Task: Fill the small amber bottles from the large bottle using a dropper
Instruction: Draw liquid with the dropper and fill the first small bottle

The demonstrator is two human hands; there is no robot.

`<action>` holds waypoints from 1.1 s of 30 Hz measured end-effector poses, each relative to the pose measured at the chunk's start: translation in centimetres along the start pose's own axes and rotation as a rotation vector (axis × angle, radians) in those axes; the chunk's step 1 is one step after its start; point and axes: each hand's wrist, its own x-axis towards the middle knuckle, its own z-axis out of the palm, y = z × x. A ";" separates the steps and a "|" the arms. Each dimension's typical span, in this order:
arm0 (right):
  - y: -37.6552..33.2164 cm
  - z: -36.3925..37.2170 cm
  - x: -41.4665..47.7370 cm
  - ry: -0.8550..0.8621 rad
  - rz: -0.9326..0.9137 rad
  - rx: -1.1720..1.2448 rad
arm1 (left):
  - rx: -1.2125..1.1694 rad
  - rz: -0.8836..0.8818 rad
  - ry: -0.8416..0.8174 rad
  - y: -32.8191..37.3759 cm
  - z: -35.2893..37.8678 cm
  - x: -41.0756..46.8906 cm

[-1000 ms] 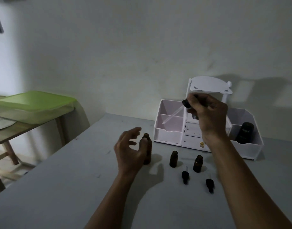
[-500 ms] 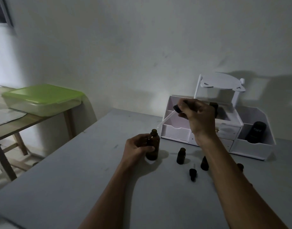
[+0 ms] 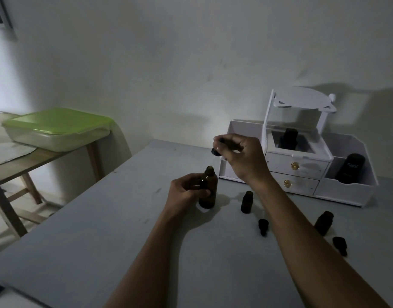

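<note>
The large amber bottle (image 3: 210, 190) stands open on the grey table (image 3: 102, 230), and my left hand (image 3: 186, 192) grips its side. My right hand (image 3: 240, 155) pinches the dropper (image 3: 215, 152) by its black bulb just above the bottle's mouth; the thin glass tube is faint and points down toward the opening. One small amber bottle (image 3: 246, 202) stands right of the large one, another (image 3: 323, 222) shows beyond my right forearm. Two black dropper caps (image 3: 263, 226) (image 3: 340, 245) lie on the table near them.
A white organizer (image 3: 302, 172) with two drawers, a tilted mirror and dark bottles stands at the back right against the wall. To the left, a wooden side table (image 3: 24, 161) carries a green-lidded plastic box (image 3: 55, 127).
My left hand closed around the large bottle. My right hand brought the dropper down and left, turning it from slanted to nearly upright over the bottle's mouth. The camera shifted.
</note>
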 end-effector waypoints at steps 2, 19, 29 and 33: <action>0.8 0.5 -0.3 -0.051 0.015 -0.037 | -0.003 0.007 0.002 -0.1 -0.1 0.0; 2.3 3.2 -1.5 0.001 0.029 -0.179 | 0.007 0.020 -0.014 -0.1 0.0 0.1; 2.4 3.0 -1.7 0.013 0.055 -0.151 | 0.012 0.018 -0.019 -0.2 -0.2 0.1; 1.5 2.0 -1.0 0.015 0.035 -0.109 | -0.012 -0.006 -0.006 -0.6 -0.1 0.1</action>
